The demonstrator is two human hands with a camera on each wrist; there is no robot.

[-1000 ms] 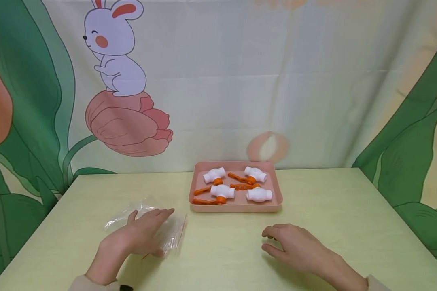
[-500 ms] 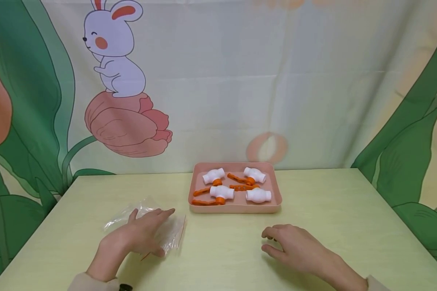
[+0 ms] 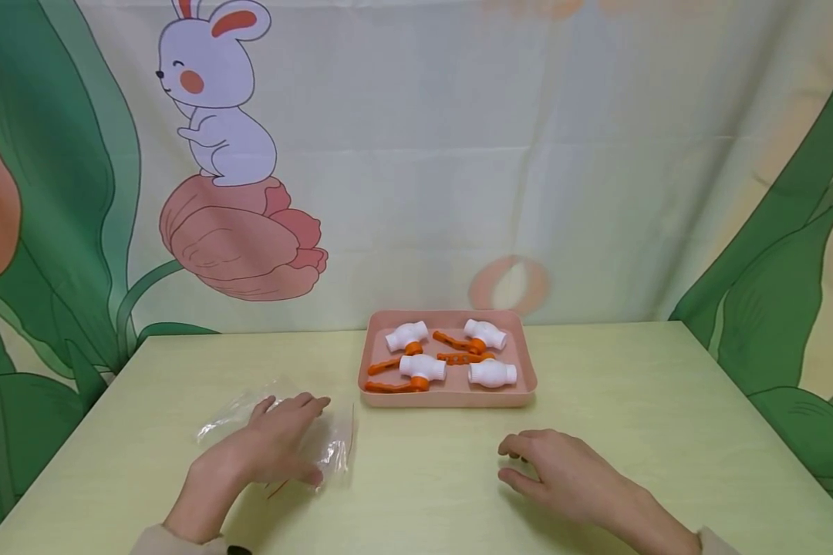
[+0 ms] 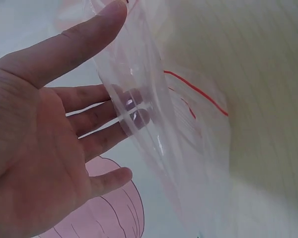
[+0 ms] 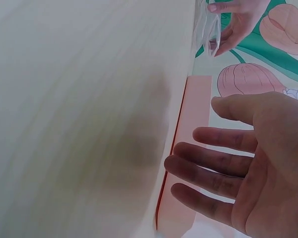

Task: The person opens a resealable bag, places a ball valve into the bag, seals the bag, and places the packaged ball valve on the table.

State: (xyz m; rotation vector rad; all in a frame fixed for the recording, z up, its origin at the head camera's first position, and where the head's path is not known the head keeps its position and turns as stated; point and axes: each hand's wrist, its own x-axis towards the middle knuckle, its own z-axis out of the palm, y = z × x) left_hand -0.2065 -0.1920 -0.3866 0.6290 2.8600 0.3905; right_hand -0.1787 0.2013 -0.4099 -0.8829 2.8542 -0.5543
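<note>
My left hand (image 3: 267, 447) is over a clear zip-lock bag (image 3: 338, 451) on the left part of the table, fingers extended and spread. In the left wrist view, the fingertips show through the thin film of the bag (image 4: 161, 134), and the thumb tip lies at its upper edge. A red line marks the bag's zip strip. My right hand (image 3: 569, 474) hovers low over the table at the right, fingers loosely bent and holding nothing. Beyond both hands, a pink tray (image 3: 451, 399) contains several white ball valves (image 3: 423, 368) with orange lever handles.
The pale yellow-green table (image 3: 430, 493) reaches back to a hanging cloth (image 3: 416, 169) printed with a rabbit, tulips and leaves. The tray stands at the table's back edge, close to the cloth.
My left thumb has shifted slightly right along the bag, and the bag's right edge has tilted more upright. My right hand, the tray and the valves stay put.
</note>
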